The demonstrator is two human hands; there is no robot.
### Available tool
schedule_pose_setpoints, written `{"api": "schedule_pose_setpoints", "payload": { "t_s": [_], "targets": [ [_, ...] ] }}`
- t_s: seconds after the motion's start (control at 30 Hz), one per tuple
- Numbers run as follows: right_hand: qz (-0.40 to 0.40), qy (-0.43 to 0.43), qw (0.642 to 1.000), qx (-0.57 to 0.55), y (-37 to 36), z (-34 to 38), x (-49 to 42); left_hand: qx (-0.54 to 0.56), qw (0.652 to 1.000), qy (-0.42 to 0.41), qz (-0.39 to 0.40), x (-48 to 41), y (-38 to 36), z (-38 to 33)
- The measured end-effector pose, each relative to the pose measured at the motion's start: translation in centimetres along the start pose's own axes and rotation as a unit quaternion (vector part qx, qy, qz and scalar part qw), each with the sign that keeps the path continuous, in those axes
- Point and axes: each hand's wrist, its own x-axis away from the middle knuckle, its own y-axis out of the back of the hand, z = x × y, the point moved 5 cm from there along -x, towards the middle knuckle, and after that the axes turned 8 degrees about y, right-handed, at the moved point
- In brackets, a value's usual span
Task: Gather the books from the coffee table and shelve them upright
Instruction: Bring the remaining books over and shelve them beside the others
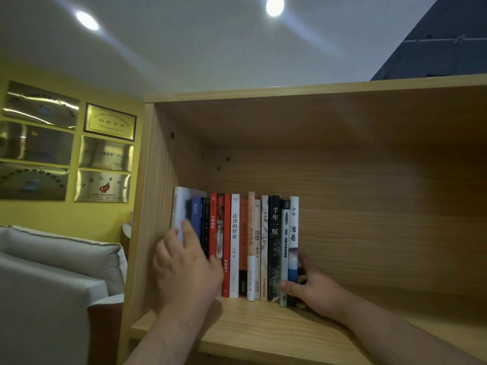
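A row of several books (234,246) stands upright on the wooden shelf (263,330), against the left wall of the bookcase. My left hand (184,267) lies flat on the spines at the left end, its fingers spread over a white book (179,209) and a blue one. My right hand (313,288) presses against the right end of the row, with the thumb on the front of the last white-and-blue book (293,233) and the fingers behind it. Neither hand lifts a book.
The bookcase compartment (382,206) runs on to the right of the books as bare wood. A grey sofa (52,272) stands to the left of the bookcase. Framed gold plaques (109,122) hang on the yellow wall.
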Motion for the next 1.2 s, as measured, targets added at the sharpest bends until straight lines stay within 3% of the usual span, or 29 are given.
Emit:
{"api": "schedule_pose_setpoints", "payload": {
  "t_s": [0.2,0.33,0.47,0.67,0.77,0.93,1.07,1.2],
  "targets": [
    [-0.019,0.011,0.999,0.033,-0.2,0.0,-0.1,0.124,0.987,0.018,0.105,-0.5,-0.9,1.4],
    [-0.022,0.024,0.998,0.05,-0.3,-0.1,-0.1,0.115,0.97,-0.013,0.212,-1.2,-2.9,1.0],
    [-0.023,0.024,0.998,0.055,-0.4,0.2,-0.3,-0.044,0.978,-0.086,0.183,-2.0,-3.5,1.2],
    [-0.047,0.022,0.996,0.075,-0.6,0.2,-1.0,-0.117,0.971,-0.179,0.103,-2.7,-3.0,-0.5],
    [-0.057,0.014,0.995,0.075,-0.3,-0.2,-1.1,-0.146,0.944,-0.264,0.131,-3.2,-3.8,-0.8],
    [-0.073,0.002,0.992,0.104,-0.2,-0.4,-1.3,-0.164,0.941,-0.274,0.11,-3.6,-4.7,-0.3],
    [-0.096,0.008,0.986,0.139,-0.3,0.1,-1.2,-0.16,0.916,-0.327,0.168,-2.3,-4.7,-0.6],
    [-0.102,0.025,0.973,0.203,-0.3,1.6,-0.9,-0.189,0.893,-0.368,0.175,-2.0,-5.0,-1.5]
  ]
}}
